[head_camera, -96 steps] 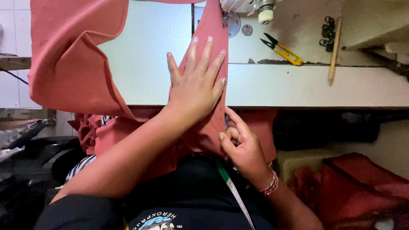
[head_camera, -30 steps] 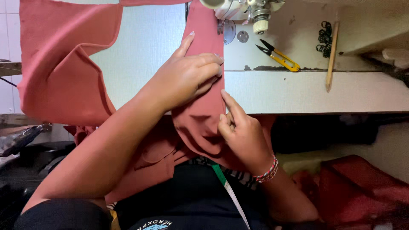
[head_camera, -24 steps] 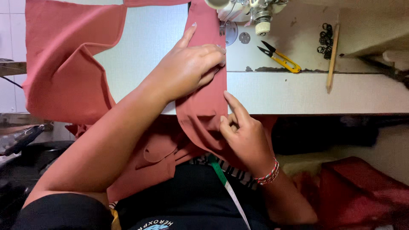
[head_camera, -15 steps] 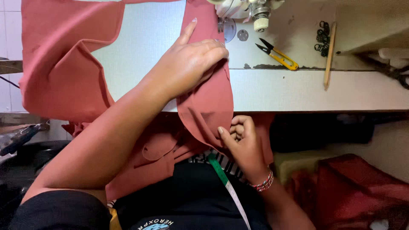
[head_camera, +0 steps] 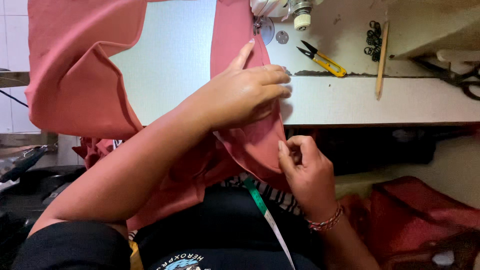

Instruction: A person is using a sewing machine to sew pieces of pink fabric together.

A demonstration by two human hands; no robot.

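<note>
Your left hand point(head_camera: 245, 95) lies on the strip of salmon-pink fabric point(head_camera: 250, 145) where it crosses the front edge of the white surface point(head_camera: 350, 100). Its index finger points up along the strip toward the sewing machine point(head_camera: 280, 7), while the other fingers are curled, gathering the cloth beneath them. Your right hand point(head_camera: 306, 172) sits below the surface edge, over your lap, its fingers pinched on the lower edge of the same strip.

The fabric runs from the machine's needle area down over the surface edge into your lap, and a wide panel of it hangs over the left part of the surface.

A green and white measuring tape point(head_camera: 262, 207) runs down your dark shirt, just beside the right hand. On the surface to the right of the machine lie yellow-handled thread snips point(head_camera: 325, 61), a cluster of small black rings point(head_camera: 372, 39) and a thin wooden stick point(head_camera: 381, 62), all well apart from your hands. A heap of dark red cloth point(head_camera: 420, 220) sits at lower right.
</note>
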